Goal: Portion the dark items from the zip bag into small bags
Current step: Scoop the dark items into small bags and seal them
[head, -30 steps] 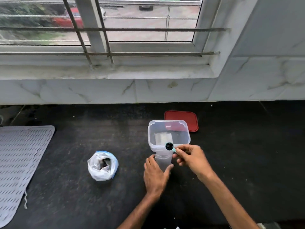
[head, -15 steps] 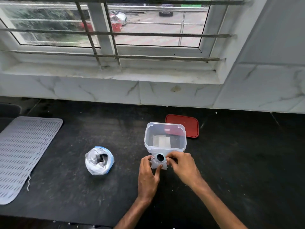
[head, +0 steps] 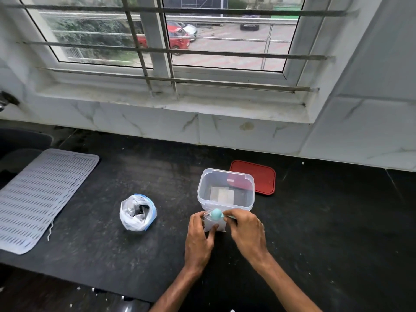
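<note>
Left hand (head: pixel 199 238) pinches small bag (head: pixel 214 225) upright on counter (head: pixel 315 233); right hand (head: pixel 244 230) grips teal scoop (head: pixel 216 214), tipped over bag mouth. Zip bag (head: pixel 137 212) well apart at 9 o'clock, nearer left hand.

A grey perforated mat (head: pixel 40 199) is laid flat at the left of the black counter (head: pixel 326 221), with a loose thread seen hanging from its near edge. A red lid (head: pixel 258 176) is lain flat near the marble backsplash (head: pixel 135 120), just behind and right of a clear tub (head: pixel 226 190), whose far corner is seen overlapping it; pale flat packets are seen at the bottom of the tub. Above the sill, a barred window (head: pixel 171 41) is set in the wall, and through it a red car (head: pixel 180 39), a paved road and greenery are seen.
</note>
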### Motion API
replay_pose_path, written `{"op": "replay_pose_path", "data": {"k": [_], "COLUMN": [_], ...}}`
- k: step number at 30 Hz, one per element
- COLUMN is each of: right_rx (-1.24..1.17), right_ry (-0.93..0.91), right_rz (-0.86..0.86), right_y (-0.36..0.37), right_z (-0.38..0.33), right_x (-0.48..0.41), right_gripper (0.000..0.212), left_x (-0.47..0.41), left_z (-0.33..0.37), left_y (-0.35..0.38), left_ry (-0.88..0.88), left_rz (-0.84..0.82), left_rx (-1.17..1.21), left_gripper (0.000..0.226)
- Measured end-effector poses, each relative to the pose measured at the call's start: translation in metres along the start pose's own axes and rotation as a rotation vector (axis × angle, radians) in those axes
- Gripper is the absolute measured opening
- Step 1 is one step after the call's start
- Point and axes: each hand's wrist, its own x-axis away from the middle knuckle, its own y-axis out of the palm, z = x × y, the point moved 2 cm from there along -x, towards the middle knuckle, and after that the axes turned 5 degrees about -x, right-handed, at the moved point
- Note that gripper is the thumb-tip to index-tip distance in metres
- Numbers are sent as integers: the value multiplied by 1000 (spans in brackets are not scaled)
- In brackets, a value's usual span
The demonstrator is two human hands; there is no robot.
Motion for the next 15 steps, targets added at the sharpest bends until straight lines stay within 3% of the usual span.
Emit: {"op": "replay_pose_path", "data": {"k": [10,15], "right_rx": [100,77], "right_ry": [-98,-61], "right_rz": [-6,-5], "right_y": [0,-4], "right_z": [-4,-2], "right_x": [-7,-11], "right_gripper": [14,12], "left_x": [-5,-9], "left_z": [2,-2], "left_y": [3,3], "left_ry": [14,39], "left_rz": [-54,-65], "left_rx": [-40,-61], "left_gripper": [41,45]}}
